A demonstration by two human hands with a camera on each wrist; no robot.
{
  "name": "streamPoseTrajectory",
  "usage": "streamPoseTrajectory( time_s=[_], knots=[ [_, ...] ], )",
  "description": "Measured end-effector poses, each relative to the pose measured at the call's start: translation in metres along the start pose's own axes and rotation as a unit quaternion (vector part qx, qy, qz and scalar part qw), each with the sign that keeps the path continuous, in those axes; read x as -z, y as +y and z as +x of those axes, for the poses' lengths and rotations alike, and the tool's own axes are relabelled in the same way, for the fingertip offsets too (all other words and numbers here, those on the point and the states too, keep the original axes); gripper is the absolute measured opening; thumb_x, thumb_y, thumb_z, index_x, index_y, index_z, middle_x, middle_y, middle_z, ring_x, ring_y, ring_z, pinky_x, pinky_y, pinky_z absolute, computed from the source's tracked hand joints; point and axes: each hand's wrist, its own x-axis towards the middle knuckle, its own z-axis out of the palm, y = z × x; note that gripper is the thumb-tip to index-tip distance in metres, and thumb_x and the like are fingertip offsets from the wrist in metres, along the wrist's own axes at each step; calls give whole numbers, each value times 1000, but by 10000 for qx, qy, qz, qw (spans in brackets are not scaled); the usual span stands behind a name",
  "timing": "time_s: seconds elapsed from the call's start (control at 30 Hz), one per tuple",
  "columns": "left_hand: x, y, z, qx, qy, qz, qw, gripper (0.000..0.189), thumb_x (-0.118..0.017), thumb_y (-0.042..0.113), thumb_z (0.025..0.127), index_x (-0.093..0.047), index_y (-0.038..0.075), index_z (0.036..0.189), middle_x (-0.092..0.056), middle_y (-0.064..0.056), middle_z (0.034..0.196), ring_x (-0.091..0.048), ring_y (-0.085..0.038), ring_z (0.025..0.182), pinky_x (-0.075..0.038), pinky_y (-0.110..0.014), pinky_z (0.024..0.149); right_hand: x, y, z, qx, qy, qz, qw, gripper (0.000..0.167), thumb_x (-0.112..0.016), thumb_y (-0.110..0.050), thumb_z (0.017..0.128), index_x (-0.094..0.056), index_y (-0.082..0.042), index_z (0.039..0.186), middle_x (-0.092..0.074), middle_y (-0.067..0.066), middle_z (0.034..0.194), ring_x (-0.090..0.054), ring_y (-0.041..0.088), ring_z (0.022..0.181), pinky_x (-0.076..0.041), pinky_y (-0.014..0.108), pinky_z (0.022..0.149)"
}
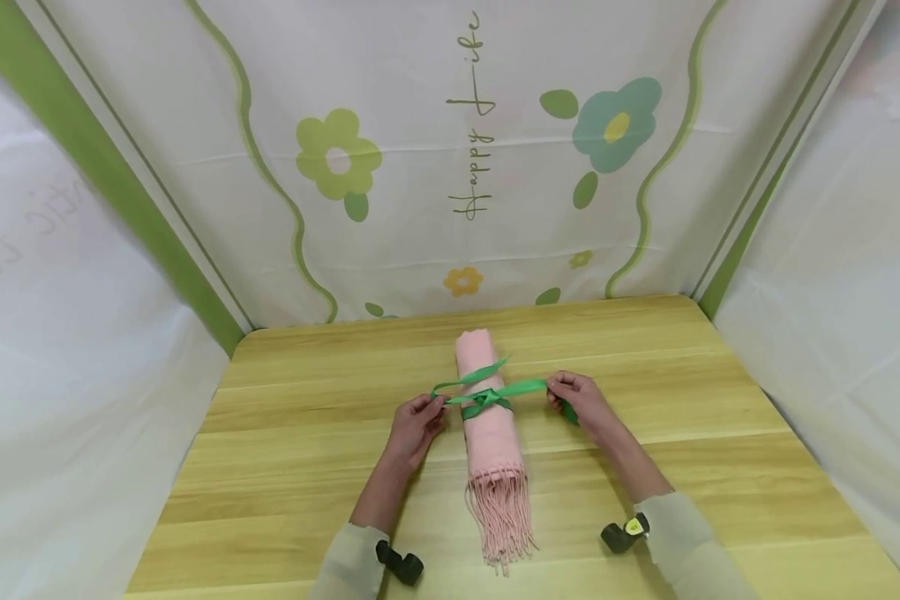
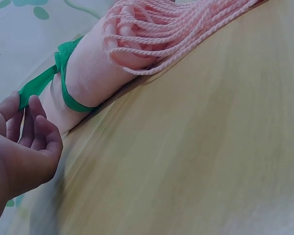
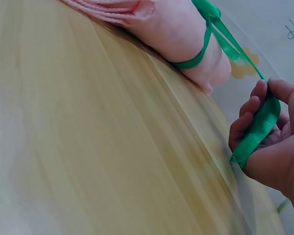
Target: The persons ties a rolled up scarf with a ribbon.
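Observation:
A rolled pink scarf lies lengthwise on the table, its twisted fringe spread toward the person. Around its middle runs a green ribbon, crossed in a knot on top. On the left, my left hand pinches one ribbon end between thumb and fingertips; a loose tail lies across the scarf above the knot. My right hand pinches the other end out to the right, the stretch from the knot drawn straight. In the right wrist view, the leftover ribbon hangs down across the palm.
The wood-grain table reaches back to a white curtain printed with flowers and lettering. More white cloth hangs on the left and right sides. Both sleeves carry a black wrist camera, the left one and the right one.

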Motion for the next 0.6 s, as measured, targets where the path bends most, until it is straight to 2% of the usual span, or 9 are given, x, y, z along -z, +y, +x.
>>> streamPoseTrajectory(
  time_s=[0.17,0.3,0.4,0.5,0.6],
  knots=[
    [3,0,-1,-15,201,24,9998,11,-64,6,96,-69,8,87,-66,0,90,-63,-11,82,-53,-22,71,13,-3,-5,33,227,-678,9974,34,-62,-22,100,-61,11,107,-68,12,92,-63,14,83,-55,25,75],
    [4,2,-3,-36,291,10,9996,15,-64,6,96,-65,8,82,-64,-1,88,-62,-11,79,-52,-22,69,20,-7,-9,182,383,-1519,9875,28,-67,-24,97,-67,3,103,-68,21,99,-63,17,83,-54,25,73],
    [6,2,-3,-64,255,-30,9996,18,-63,5,97,-59,9,79,-63,0,85,-61,-10,77,-50,-22,68,26,-9,-12,311,339,-1896,9808,27,-69,-25,95,-67,1,102,-67,23,99,-60,21,82,-51,28,70],
    [9,1,-2,-95,264,-169,9995,18,-63,3,96,-56,9,81,-64,1,80,-59,-10,73,-49,-21,66,33,-9,-12,327,263,-1903,9808,28,-71,-25,94,-65,1,104,-66,18,97,-59,20,82,-50,29,69],
    [11,0,-1,-152,277,-276,9991,16,-63,1,95,-56,10,85,-65,3,76,-59,-8,71,-48,-20,65,38,-10,-13,218,186,-1537,9877,31,-73,-23,92,-60,1,109,-64,6,96,-58,14,83,-50,27,70]
  ],
)
